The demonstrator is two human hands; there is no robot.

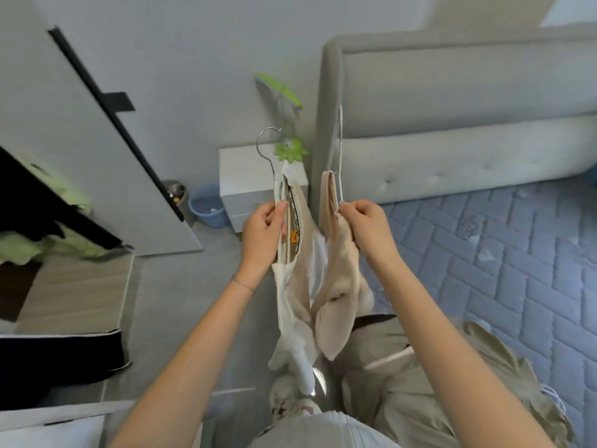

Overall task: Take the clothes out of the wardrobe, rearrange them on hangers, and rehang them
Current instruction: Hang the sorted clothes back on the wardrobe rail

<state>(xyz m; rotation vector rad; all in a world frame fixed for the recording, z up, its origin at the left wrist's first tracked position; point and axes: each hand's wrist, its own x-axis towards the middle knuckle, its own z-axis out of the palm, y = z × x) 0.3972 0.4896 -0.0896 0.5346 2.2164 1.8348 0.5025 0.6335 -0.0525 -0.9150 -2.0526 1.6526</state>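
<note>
A beige and cream garment (323, 286) hangs in front of me on a white hanger (280, 202) with a metal hook. My left hand (263, 234) grips the hanger's arm and the garment's left edge. My right hand (365, 227) pinches the garment's right shoulder, where a thin white hanger wire (340, 147) rises above the fingers. The cloth drops down between my forearms. The open wardrobe (38, 218) is at the left with green and dark clothes inside; its grey door (97, 140) stands open.
A bed with a blue quilted cover (500, 260) and a grey padded headboard (452, 124) fills the right. An olive garment (436, 383) lies on its near edge. A white nightstand (245, 185) with a green lamp (289, 150) and a blue bin (206, 205) stand ahead.
</note>
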